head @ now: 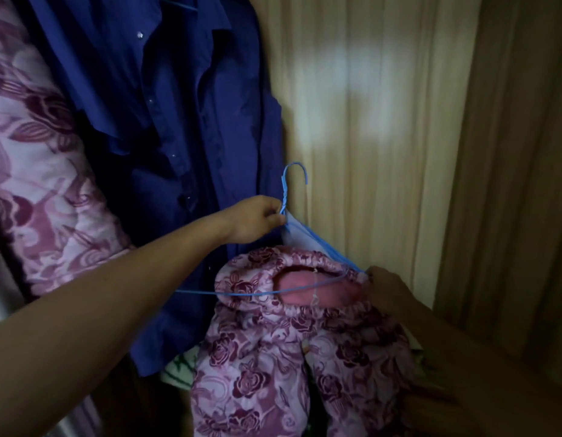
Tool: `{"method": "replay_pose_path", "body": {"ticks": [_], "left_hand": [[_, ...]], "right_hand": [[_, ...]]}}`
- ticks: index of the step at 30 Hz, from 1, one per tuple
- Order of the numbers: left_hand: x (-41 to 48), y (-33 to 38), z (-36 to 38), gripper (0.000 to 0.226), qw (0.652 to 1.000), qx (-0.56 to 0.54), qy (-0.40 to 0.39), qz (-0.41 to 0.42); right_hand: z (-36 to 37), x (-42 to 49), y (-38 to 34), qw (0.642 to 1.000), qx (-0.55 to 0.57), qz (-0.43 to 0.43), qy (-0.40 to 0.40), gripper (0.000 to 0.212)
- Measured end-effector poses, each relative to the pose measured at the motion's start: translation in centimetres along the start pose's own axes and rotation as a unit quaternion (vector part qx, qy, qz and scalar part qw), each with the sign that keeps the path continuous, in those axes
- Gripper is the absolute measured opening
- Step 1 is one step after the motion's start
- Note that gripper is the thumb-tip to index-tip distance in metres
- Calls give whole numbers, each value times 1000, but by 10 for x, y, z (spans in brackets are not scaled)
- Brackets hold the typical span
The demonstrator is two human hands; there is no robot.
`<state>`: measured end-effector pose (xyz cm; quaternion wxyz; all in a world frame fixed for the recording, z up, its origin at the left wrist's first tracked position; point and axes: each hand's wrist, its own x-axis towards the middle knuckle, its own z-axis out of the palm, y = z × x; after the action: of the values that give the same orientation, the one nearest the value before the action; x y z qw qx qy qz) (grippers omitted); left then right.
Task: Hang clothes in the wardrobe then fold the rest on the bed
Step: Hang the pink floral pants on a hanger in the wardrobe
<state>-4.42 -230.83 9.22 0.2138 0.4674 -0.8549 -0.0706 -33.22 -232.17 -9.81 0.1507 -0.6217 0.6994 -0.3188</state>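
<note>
A blue wire hanger (295, 184) is held up inside the wardrobe. My left hand (253, 219) pinches it at the twisted neck just below the hook. Purple rose-print trousers (273, 357) with an elastic waistband hang over the hanger's lower bar, legs drooping down. My right hand (388, 288) grips the waistband at the hanger's right corner. A small pale cloth (294, 236) shows under the hanger's upper right arm.
A dark blue button shirt (185, 127) hangs on another blue hanger at the upper left. A matching purple floral garment (37, 171) hangs at the far left. The wooden wardrobe wall (383, 137) stands behind. A green-and-white cloth (179, 367) peeks out below the shirt.
</note>
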Motion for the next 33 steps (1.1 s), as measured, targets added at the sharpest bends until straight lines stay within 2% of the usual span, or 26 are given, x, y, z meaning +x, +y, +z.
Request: {"method": "replay_pose_path", "body": {"ticks": [2,5,8,10,15,18,23,24,27,29,30,31,32,33], "left_hand": [[5,-3,7,18,999,-31,-12,33],[10,-4,1,16,995,-51,-8,87],[11,2,-19,34,990,-45,9,135],[14,4,-22,35,989,-40,30,138],[28,20,9,23,988,-65,90,109],[30,28,31,19,986,-67,107,104],[25,28,55,17,977,-103,165,90],[23,23,53,23,973,-118,183,73],[19,9,43,31,962,-158,218,47],[13,11,42,26,972,-77,213,59],[11,12,42,23,973,28,220,63],[8,12,44,28,953,158,250,68],[3,13,45,45,921,260,280,77],[-4,13,48,58,898,306,294,113]], "right_hand": [[-12,4,-13,998,13,6,68,28],[-42,17,-32,990,-5,-38,137,26],[-75,28,-37,987,-31,-44,151,32],[-91,32,-45,986,-21,-60,156,32],[-104,27,-111,960,25,-212,179,33],[-107,19,-143,941,44,-266,205,33],[-101,16,-154,947,42,-302,101,30],[-101,18,-146,949,3,-305,86,34],[-100,20,-121,941,-161,-291,54,64],[-93,25,-114,936,-176,-300,46,63],[-89,28,-114,937,-162,-307,42,58],[-86,31,-112,938,-143,-313,37,54],[-87,33,-110,941,-118,-315,37,51],[-90,36,-106,945,-90,-312,44,49]]}}
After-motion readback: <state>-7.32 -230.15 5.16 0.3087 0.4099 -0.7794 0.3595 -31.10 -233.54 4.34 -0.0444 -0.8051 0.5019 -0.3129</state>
